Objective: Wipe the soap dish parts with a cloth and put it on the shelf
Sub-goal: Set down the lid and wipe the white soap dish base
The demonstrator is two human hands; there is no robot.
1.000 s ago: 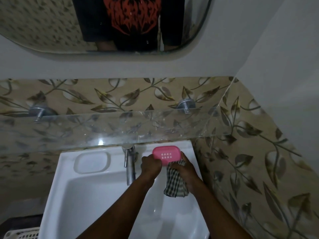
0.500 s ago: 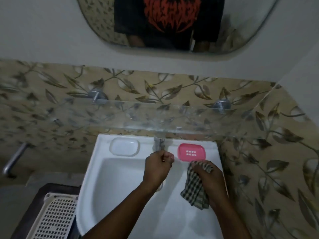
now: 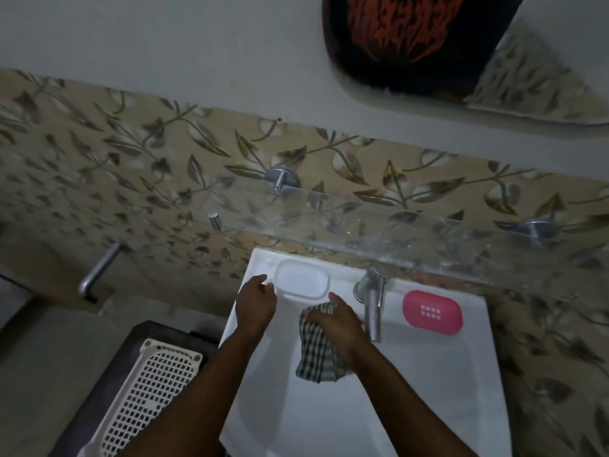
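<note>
Over at the far left, a white lattice basket (image 3: 155,387) is sitting on a dark stand beside the white sink (image 3: 428,390). Next along, I am seeing the left hand (image 3: 255,305) reaching to the sink's back ledge, its fingers loosely curled and its fingertips (image 3: 267,285) touching the left edge of the clear soap dish tray (image 3: 302,284); I cannot tell whether they are actually gripping it. Just to the right, the right hand (image 3: 336,319) is closing around the checked cloth (image 3: 316,354), which is hanging down over the basin. Beside it the metal tap (image 3: 374,301) is pointing toward me. Further right, the pink soap dish part (image 3: 432,312) is lying flat on the ledge, well apart from both hands. Above, the glass shelf (image 3: 412,239) is running along the leaf-patterned tiles.
</note>
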